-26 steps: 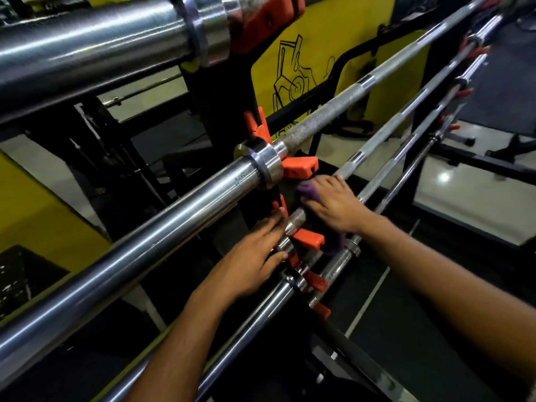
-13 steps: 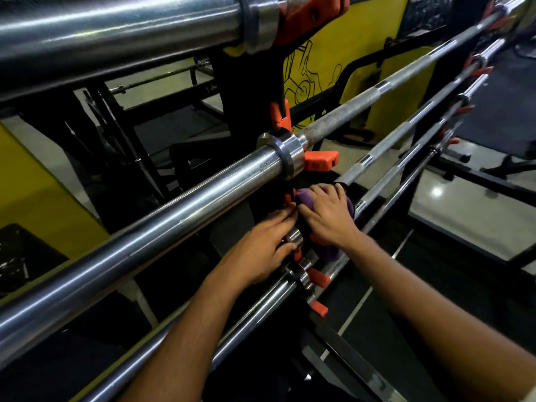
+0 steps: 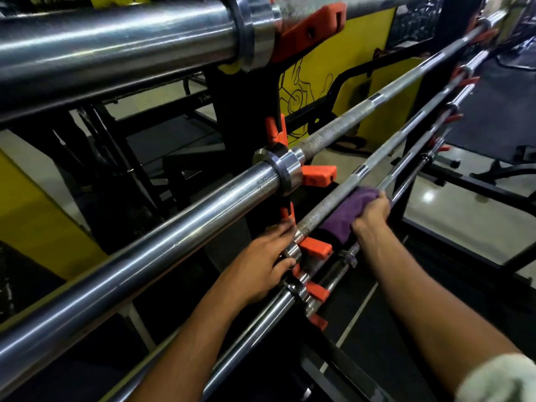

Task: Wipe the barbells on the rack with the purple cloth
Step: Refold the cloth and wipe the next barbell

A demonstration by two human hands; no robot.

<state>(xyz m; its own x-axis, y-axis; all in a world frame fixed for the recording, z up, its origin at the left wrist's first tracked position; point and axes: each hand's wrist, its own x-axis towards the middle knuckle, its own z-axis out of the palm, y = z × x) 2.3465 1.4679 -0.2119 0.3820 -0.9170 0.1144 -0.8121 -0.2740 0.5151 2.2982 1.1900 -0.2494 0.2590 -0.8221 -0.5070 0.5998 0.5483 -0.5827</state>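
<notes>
Barbells are stacked on orange pegs (image 3: 317,176) of the black rack (image 3: 232,117), and the third barbell (image 3: 345,190) down is the one being wiped. A purple cloth (image 3: 346,217) is wrapped over the near side of its knurled shaft, just beyond the collar, and is held there by the right hand (image 3: 371,214), whose grip is closed around cloth and shaft together. The bar's collar (image 3: 291,250) is held by the left hand (image 3: 261,271), fingers curled over it, probably to stop the bar rolling under the rubbing. Compared with half a second earlier, the cloth has been slid away from the collar, further along the shaft, while the left hand has stayed put.
</notes>
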